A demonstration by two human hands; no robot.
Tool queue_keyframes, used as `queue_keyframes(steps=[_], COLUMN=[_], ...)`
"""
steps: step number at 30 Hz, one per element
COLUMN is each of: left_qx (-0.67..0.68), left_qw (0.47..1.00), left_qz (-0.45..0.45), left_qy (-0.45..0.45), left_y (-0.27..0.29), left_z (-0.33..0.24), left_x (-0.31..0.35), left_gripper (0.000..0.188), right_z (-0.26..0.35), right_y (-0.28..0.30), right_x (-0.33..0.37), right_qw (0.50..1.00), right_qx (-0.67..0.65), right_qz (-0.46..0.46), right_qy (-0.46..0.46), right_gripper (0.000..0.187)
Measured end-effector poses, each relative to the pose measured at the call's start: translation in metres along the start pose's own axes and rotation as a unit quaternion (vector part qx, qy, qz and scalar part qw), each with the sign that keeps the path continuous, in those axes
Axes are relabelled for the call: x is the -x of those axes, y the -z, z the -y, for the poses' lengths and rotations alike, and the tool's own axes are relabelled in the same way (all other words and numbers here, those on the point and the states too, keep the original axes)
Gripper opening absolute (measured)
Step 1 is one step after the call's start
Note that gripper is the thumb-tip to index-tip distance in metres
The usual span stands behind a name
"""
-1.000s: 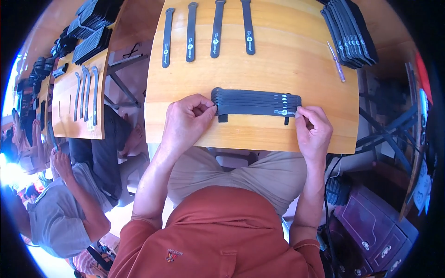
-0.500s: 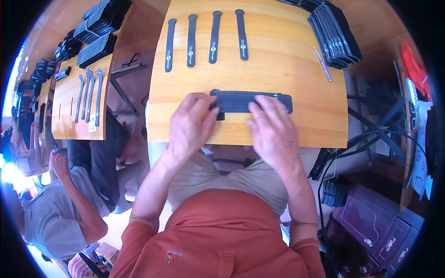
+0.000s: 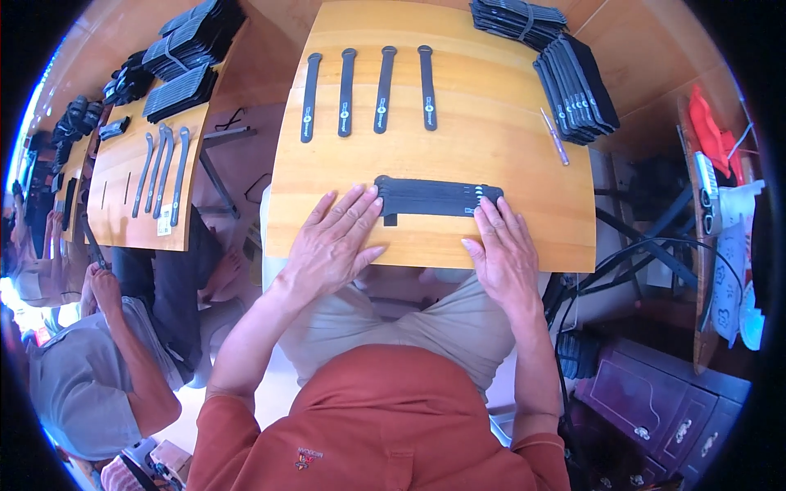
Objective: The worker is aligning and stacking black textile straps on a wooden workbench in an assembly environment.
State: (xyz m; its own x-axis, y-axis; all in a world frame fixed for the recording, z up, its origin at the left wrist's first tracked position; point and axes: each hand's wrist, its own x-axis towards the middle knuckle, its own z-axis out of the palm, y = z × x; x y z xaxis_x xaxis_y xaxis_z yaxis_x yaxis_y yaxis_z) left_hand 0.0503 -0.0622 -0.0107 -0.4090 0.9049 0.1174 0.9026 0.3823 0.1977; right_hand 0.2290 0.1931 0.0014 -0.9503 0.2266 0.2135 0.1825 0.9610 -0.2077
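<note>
In front of me on the wooden table lies a flat stack of black straps (image 3: 430,198), set crosswise with its ends to left and right. The straps look like hook-and-loop cable ties. My left hand (image 3: 336,241) is stretched out, its fingertips against the stack's left end. My right hand (image 3: 505,250) has its fingers extended too, the tips touching the right end where pale marks line up. A small black tab (image 3: 390,220) sticks out below the stack near its left end. Farther off, several single black straps (image 3: 382,92) lie side by side, rounded ends away from me.
Banded black strap bundles (image 3: 519,21) and a standing row of them (image 3: 575,90) fill the table's far right. A thin screwdriver-like tool (image 3: 555,137) lies near them. At left, a co-worker (image 3: 94,368) sits by another table (image 3: 110,221) with similar straps. Purple drawers (image 3: 647,401) stand lower right.
Both hands have gone from curled, blurred fingers over the stack to fingers laid straight at its two ends. The right hand has uncovered more of the stack. The whole view has shifted slightly.
</note>
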Motion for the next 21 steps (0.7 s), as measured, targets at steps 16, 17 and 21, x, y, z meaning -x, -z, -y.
queue_keyframes(steps=[16, 17, 21], left_qx=[0.061, 0.063, 0.057], left_qw=[0.998, 0.998, 0.998], left_qz=[-0.013, -0.013, -0.023], left_qy=[0.01, 0.012, 0.012], left_y=[0.004, 0.004, 0.004], left_z=[-0.002, -0.002, -0.001], left_x=[-0.001, 0.0, 0.001], left_gripper=[0.067, 0.067, 0.067], right_z=[0.01, 0.009, 0.007], right_y=[-0.041, -0.039, -0.029], right_x=[-0.178, -0.178, -0.176], right_qw=[0.991, 0.989, 0.983], right_qx=[-0.022, -0.022, 0.019], right_qz=[-0.003, 0.0, 0.045], right_qy=[-0.13, -0.146, -0.176], right_gripper=[0.028, 0.028, 0.028])
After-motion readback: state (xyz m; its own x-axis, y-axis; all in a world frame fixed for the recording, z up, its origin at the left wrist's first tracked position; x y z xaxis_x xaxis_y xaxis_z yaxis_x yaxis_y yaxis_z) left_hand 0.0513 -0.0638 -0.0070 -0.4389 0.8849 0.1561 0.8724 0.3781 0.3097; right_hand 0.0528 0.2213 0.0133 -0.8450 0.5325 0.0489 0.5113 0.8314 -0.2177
